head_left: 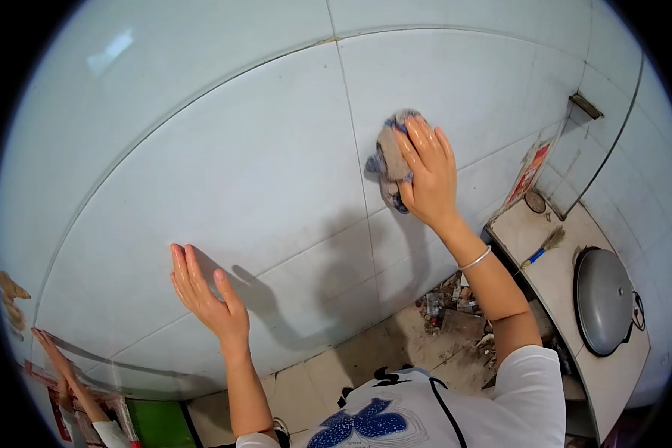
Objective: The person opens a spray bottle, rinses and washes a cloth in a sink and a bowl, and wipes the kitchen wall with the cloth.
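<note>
My right hand (429, 172) presses a crumpled grey and blue cloth (393, 155) against the white tiled wall (276, 149), just right of a vertical tile joint. The fingers look wet and lie over the cloth's right side. Lower and to the left, my left hand (209, 295) is raised near the wall with its fingers stretched and nothing in it; whether it touches the tiles cannot be told. Shadows of arms and head fall on the wall between the hands.
On the right, a counter (515, 220) bears a round grey lid (603, 300) and a small brush (543, 248). Debris (455, 317) litters the floor below. A green panel (159, 424) stands at the lower left, beside a reflected arm (75, 384).
</note>
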A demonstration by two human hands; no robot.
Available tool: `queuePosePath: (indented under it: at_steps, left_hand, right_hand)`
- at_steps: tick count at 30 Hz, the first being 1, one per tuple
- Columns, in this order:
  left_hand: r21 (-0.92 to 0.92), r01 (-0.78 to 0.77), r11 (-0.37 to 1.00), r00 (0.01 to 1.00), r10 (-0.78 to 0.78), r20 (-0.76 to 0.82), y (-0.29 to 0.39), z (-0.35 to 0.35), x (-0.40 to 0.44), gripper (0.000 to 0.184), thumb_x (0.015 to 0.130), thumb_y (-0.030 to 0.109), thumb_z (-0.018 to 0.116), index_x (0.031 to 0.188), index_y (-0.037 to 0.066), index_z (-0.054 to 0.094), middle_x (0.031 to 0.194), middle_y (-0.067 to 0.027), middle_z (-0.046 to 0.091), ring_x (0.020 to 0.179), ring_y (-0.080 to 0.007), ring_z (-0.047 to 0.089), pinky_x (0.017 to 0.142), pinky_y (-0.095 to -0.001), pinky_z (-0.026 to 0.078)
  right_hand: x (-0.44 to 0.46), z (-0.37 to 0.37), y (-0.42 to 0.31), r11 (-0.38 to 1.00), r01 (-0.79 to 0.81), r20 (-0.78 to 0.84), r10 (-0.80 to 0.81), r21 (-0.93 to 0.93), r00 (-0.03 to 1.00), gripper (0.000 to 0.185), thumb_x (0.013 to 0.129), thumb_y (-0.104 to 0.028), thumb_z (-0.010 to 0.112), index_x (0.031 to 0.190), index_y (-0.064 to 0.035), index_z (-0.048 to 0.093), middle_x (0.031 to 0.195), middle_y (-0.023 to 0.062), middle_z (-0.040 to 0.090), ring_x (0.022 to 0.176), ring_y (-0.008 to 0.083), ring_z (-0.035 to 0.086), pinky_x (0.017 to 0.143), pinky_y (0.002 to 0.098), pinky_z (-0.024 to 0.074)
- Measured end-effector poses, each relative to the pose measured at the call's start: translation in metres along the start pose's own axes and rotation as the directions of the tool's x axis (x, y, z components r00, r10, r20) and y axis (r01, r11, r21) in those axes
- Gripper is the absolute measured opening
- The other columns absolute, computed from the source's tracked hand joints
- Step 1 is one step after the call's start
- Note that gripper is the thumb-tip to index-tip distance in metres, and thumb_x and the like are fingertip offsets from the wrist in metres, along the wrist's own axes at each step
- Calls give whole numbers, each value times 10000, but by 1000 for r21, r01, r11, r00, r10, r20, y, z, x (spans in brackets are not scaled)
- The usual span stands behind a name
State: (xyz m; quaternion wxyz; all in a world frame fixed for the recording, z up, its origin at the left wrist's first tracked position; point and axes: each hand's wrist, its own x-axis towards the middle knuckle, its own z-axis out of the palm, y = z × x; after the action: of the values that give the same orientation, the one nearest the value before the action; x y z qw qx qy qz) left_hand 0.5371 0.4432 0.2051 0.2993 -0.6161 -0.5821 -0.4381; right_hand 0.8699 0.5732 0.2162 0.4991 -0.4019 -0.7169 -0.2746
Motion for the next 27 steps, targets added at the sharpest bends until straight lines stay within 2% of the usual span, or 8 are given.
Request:
queuePosePath:
  at_steps: [2, 6, 8, 11, 13, 15, 21, 27]
  left_hand:
    - [-26, -5, 1000, 1000, 4, -25, 3, 1, 2, 468, 993, 164, 440, 1422, -24, 418, 1518, -192, 357, 1409, -338, 331, 1143, -454, 235]
    - [-50, -7, 999, 998, 4, -57, 4, 2, 1, 468, 995, 165, 440, 1423, -22, 417, 1519, -191, 356, 1409, -338, 332, 1142, -460, 236]
    - [-41, -11, 999, 999, 9, -42, 3, 0, 1, 470, 995, 166, 442, 1424, -22, 416, 1520, -192, 351, 1410, -339, 329, 1142, -459, 238]
    - [-28, -18, 999, 1000, 17, -23, 1, 0, 1, 471, 996, 170, 443, 1425, -22, 415, 1523, -192, 346, 1413, -340, 323, 1142, -458, 239]
    - [-30, -28, 999, 1000, 27, -6, 1, 1, 1, 471, 997, 173, 443, 1425, -22, 415, 1523, -191, 346, 1414, -338, 320, 1143, -457, 239]
    - [-70, -20, 997, 998, 16, -57, 4, 2, 1, 464, 1000, 180, 440, 1418, -22, 424, 1519, -188, 355, 1412, -336, 322, 1143, -458, 239]
    - [-56, -4, 998, 1000, 3, -25, 2, 1, 0, 451, 1001, 187, 442, 1405, -16, 445, 1512, -191, 364, 1403, -342, 333, 1141, -457, 246]
    - [-86, -36, 996, 998, 31, -58, 9, -3, 4, 447, 1000, 180, 441, 1403, -13, 446, 1508, -192, 371, 1394, -342, 347, 1134, -460, 254]
  right_hand:
    - [30, -12, -7, 1000, 15, -46, -14, 12, 999, 615, 671, -23, 545, 1284, -68, 563, 1408, 110, 494, 1345, 304, 419, 1116, 491, 295]
    - [17, -4, -2, 1000, 27, -77, -26, 12, 997, 612, 673, -31, 553, 1283, -70, 569, 1403, 114, 498, 1337, 304, 424, 1112, 488, 298]
    - [-15, -1, 4, 999, 25, 6, -25, 23, 1000, 603, 679, -29, 552, 1280, -71, 571, 1386, 119, 506, 1325, 304, 434, 1105, 482, 306]
    - [-14, -5, 6, 999, 42, 17, -42, -9, 999, 592, 680, -31, 555, 1271, -63, 573, 1371, 127, 513, 1309, 311, 444, 1092, 477, 321]
    - [17, -15, -2, 999, 50, -26, -50, -22, 998, 590, 682, -34, 560, 1271, -60, 572, 1362, 128, 517, 1301, 313, 450, 1086, 476, 326]
    - [52, -21, -6, 995, 85, -85, -90, -51, 992, 589, 682, -38, 575, 1271, -58, 568, 1342, 128, 526, 1283, 317, 460, 1067, 476, 345]
    - [0, -8, -1, 998, 48, -5, -49, -51, 999, 609, 653, -31, 602, 1261, -61, 572, 1352, 119, 515, 1278, 304, 463, 1064, 467, 359]
    - [33, -24, -16, 1000, 20, -63, -21, -10, 998, 542, 693, -43, 599, 1236, -42, 584, 1319, 122, 525, 1240, 302, 482, 1059, 462, 362]
